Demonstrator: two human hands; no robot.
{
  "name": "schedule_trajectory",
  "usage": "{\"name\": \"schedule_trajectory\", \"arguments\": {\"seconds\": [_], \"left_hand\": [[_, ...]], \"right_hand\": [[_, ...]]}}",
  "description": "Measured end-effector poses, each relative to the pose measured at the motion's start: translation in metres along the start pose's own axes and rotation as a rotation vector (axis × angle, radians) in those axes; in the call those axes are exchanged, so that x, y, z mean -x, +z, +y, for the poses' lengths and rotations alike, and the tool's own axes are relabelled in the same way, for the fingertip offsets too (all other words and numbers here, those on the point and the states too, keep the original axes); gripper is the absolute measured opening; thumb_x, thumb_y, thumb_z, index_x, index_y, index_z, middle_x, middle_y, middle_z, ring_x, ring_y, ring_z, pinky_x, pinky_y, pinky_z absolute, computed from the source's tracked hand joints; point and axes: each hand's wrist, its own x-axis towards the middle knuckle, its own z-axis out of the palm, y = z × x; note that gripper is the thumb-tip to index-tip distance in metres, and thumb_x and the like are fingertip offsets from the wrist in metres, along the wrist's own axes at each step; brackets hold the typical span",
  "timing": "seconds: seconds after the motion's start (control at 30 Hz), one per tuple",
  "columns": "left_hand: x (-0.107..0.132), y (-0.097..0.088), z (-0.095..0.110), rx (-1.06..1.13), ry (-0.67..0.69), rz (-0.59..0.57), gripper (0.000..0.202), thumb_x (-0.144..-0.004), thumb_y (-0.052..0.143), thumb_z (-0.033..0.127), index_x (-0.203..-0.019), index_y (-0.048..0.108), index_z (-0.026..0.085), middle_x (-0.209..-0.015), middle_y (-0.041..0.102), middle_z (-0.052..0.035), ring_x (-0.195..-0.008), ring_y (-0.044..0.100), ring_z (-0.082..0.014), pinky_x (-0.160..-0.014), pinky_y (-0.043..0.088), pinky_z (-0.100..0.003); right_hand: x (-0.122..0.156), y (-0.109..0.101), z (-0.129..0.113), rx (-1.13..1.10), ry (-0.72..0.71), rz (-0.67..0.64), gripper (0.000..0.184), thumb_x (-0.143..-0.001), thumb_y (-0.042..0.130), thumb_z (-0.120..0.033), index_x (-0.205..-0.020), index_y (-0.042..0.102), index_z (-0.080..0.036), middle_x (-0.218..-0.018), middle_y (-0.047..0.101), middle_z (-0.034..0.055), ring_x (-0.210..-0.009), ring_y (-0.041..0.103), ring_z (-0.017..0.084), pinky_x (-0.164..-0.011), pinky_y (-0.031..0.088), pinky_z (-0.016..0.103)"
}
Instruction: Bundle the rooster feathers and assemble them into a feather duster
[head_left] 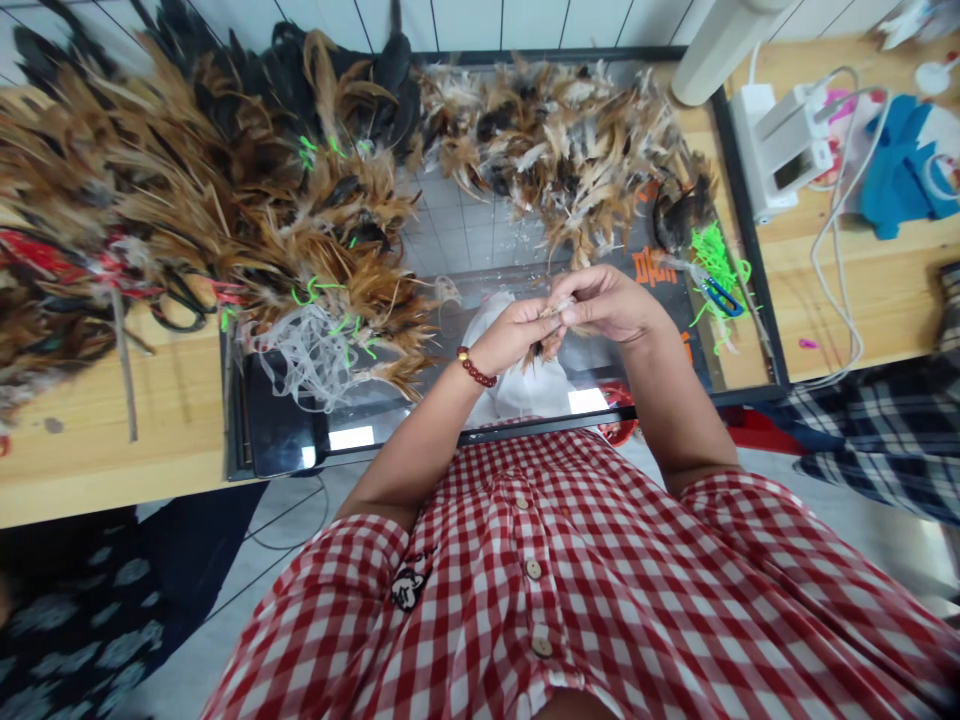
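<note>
Both hands meet above the near edge of a glass-topped board (457,240). My left hand (521,330), with a beaded bracelet on its wrist, is closed in a pinch on a small brown feather bundle (534,352). My right hand (600,303) pinches the pale quill end of the same bundle, thumb and fingertips touching those of the left. The fingers partly hide the bundle. Loose feathers (577,170) lie in a heap just beyond the hands. To the left is a larger pile of long brown and black feathers (247,190).
Clear elastic bands (307,355) and a phone (281,420) lie at left. At right are green ties (712,255), blue-handled snippers (721,297), a white power strip (780,140) and its cable. A white post (720,50) stands at the back. Scissors (180,305) lie far left.
</note>
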Motion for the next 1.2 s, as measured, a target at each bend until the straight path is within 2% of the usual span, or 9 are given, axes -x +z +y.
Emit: {"name": "schedule_trajectory", "arguments": {"seconds": [0.13, 0.3, 0.4, 0.5, 0.63, 0.7, 0.83, 1.0, 1.2], "left_hand": [[-0.001, -0.002, -0.003, 0.068, 0.011, 0.047, 0.055, -0.07, 0.086, 0.066, -0.072, 0.058, 0.019, -0.061, 0.06, 0.0016, -0.053, 0.057, -0.0098, -0.055, 0.049, -0.026], [-0.004, -0.001, -0.009, 0.036, 0.003, 0.136, 0.036, -0.083, 0.077, 0.049, -0.083, 0.057, 0.02, -0.064, 0.061, 0.0039, -0.057, 0.059, -0.0096, -0.058, 0.05, -0.024], [-0.007, 0.0, -0.011, -0.017, 0.033, 0.206, 0.038, -0.082, 0.081, 0.049, -0.091, 0.058, 0.02, -0.062, 0.056, 0.0073, -0.056, 0.057, -0.0087, -0.059, 0.051, -0.024], [-0.009, 0.001, -0.013, -0.101, 0.059, 0.283, 0.039, -0.082, 0.081, 0.053, -0.091, 0.06, 0.021, -0.06, 0.053, 0.0078, -0.053, 0.053, -0.0081, -0.057, 0.049, -0.023], [-0.008, 0.001, -0.012, -0.086, 0.059, 0.287, 0.038, -0.088, 0.075, 0.054, -0.081, 0.059, 0.02, -0.061, 0.053, 0.0058, -0.053, 0.052, -0.008, -0.056, 0.047, -0.023], [-0.008, 0.001, -0.011, -0.018, 0.04, 0.282, 0.037, -0.091, 0.073, 0.05, -0.078, 0.056, 0.02, -0.062, 0.051, 0.006, -0.052, 0.05, -0.0077, -0.057, 0.048, -0.024], [-0.008, 0.003, -0.01, 0.041, -0.011, 0.276, 0.035, -0.093, 0.071, 0.044, -0.076, 0.052, 0.021, -0.06, 0.045, 0.0073, -0.05, 0.046, -0.0068, -0.056, 0.047, -0.023], [-0.011, 0.0, -0.017, -0.053, -0.038, 0.337, 0.035, -0.09, 0.075, 0.041, -0.074, 0.053, 0.02, -0.061, 0.049, 0.0058, -0.051, 0.047, -0.0072, -0.052, 0.042, -0.023], [-0.01, -0.005, -0.023, -0.101, 0.008, 0.312, 0.038, -0.091, 0.074, 0.049, -0.074, 0.057, 0.02, -0.062, 0.051, 0.0033, -0.052, 0.047, -0.0091, -0.055, 0.042, -0.026]], "right_hand": [[-0.002, 0.005, 0.008, -0.046, -0.039, 0.103, 0.05, -0.048, 0.103, -0.048, -0.071, 0.074, -0.014, -0.059, 0.065, -0.002, -0.05, 0.066, 0.015, -0.049, 0.059, 0.029], [-0.005, 0.009, 0.017, -0.101, -0.092, 0.224, 0.049, -0.049, 0.102, -0.05, -0.068, 0.073, -0.016, -0.061, 0.068, -0.0005, -0.052, 0.065, 0.015, -0.05, 0.058, 0.03], [-0.007, 0.009, 0.021, -0.1, -0.101, 0.302, 0.047, -0.051, 0.102, -0.05, -0.068, 0.073, -0.017, -0.066, 0.072, 0.001, -0.054, 0.064, 0.015, -0.049, 0.055, 0.029], [-0.01, 0.008, 0.026, -0.099, -0.101, 0.362, 0.047, -0.048, 0.103, -0.048, -0.069, 0.074, -0.017, -0.069, 0.073, 0.0013, -0.059, 0.064, 0.013, -0.056, 0.055, 0.028], [-0.01, 0.007, 0.027, -0.088, -0.059, 0.328, 0.05, -0.049, 0.101, -0.053, -0.074, 0.076, -0.018, -0.067, 0.07, -0.0004, -0.06, 0.059, 0.011, -0.061, 0.055, 0.029], [-0.008, 0.007, 0.025, -0.024, -0.091, 0.325, 0.051, -0.054, 0.099, -0.057, -0.083, 0.078, -0.021, -0.074, 0.071, -0.0005, -0.067, 0.062, 0.013, -0.067, 0.057, 0.03], [-0.001, 0.008, 0.014, 0.264, -0.286, 0.37, 0.049, -0.065, 0.093, -0.061, -0.1, 0.081, -0.029, -0.099, 0.072, 0.0008, -0.088, 0.065, 0.016, -0.086, 0.057, 0.033], [0.005, 0.014, -0.005, 0.649, -0.388, 0.286, 0.032, -0.077, 0.087, -0.057, -0.088, 0.08, -0.028, -0.112, 0.07, 0.0041, -0.114, 0.062, 0.024, -0.108, 0.049, 0.045], [0.003, 0.016, -0.005, 0.648, -0.389, 0.31, 0.034, -0.082, 0.082, -0.056, -0.077, 0.072, -0.024, -0.109, 0.069, 0.0049, -0.113, 0.062, 0.024, -0.112, 0.046, 0.046]]}}
